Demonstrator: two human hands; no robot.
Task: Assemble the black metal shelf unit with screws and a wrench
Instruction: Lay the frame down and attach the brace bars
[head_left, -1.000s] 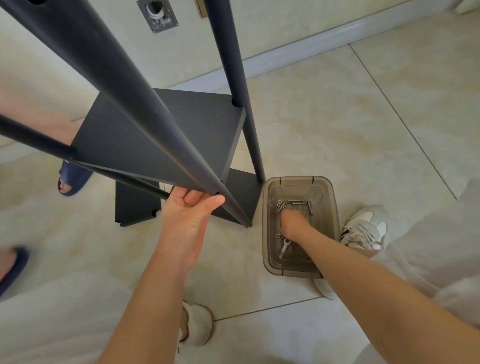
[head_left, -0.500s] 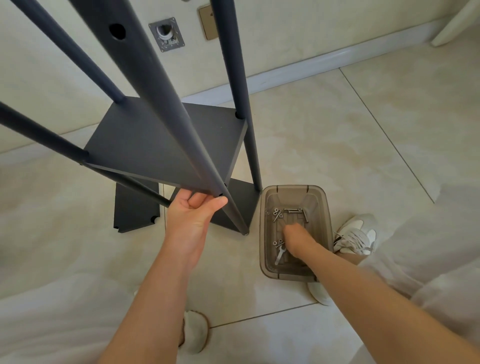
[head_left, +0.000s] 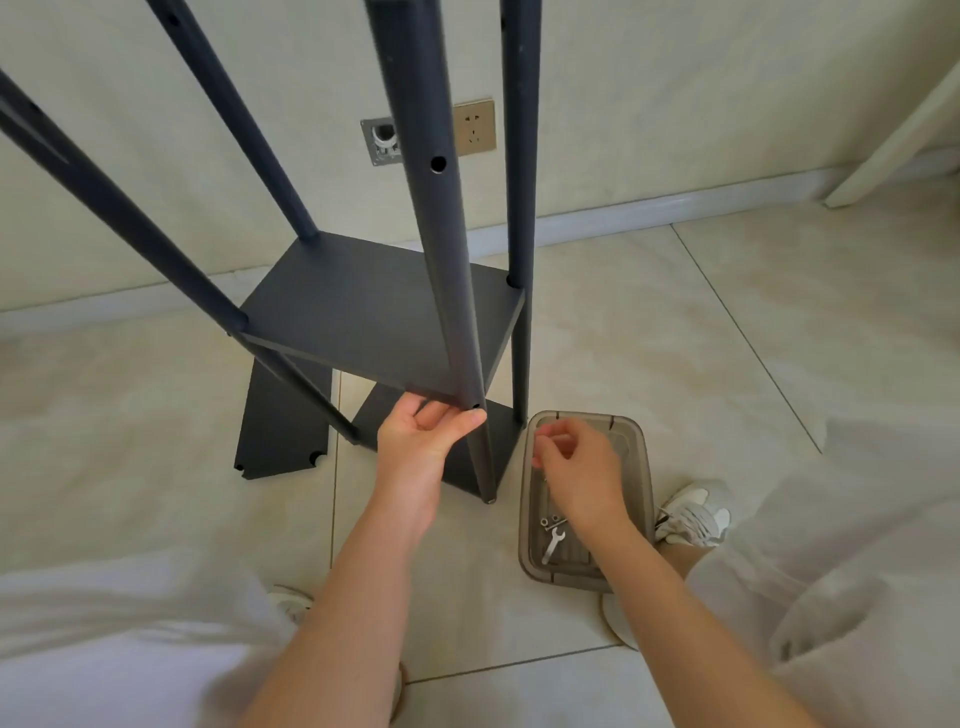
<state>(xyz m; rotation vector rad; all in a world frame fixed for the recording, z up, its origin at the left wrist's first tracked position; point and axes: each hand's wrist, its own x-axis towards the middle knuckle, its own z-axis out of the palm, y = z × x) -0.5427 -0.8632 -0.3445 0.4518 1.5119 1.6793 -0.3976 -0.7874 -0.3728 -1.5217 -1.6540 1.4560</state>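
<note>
We are bolting the shelf (head_left: 363, 317) to its front post (head_left: 447, 291): our left hand (head_left: 415, 447) grips that corner, thumb beside the hole (head_left: 476, 406). Our right hand (head_left: 576, 467) hovers with fingertips pinched over the box (head_left: 645, 467) of screws (head_left: 549, 521) and wrench (head_left: 551, 546); whether it pinches a screw, we cannot tell. Next, a screw must line up with that hole.

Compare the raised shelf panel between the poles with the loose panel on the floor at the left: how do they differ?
The raised shelf panel sits above the floor between four poles; the loose panel lies flat on it. The left hand holds the raised shelf panel's front edge; nothing holds the loose panel. The loose panel's near corner notches are open; the raised shelf panel's corners meet poles. Both are dark, flat and rectangular.
</note>
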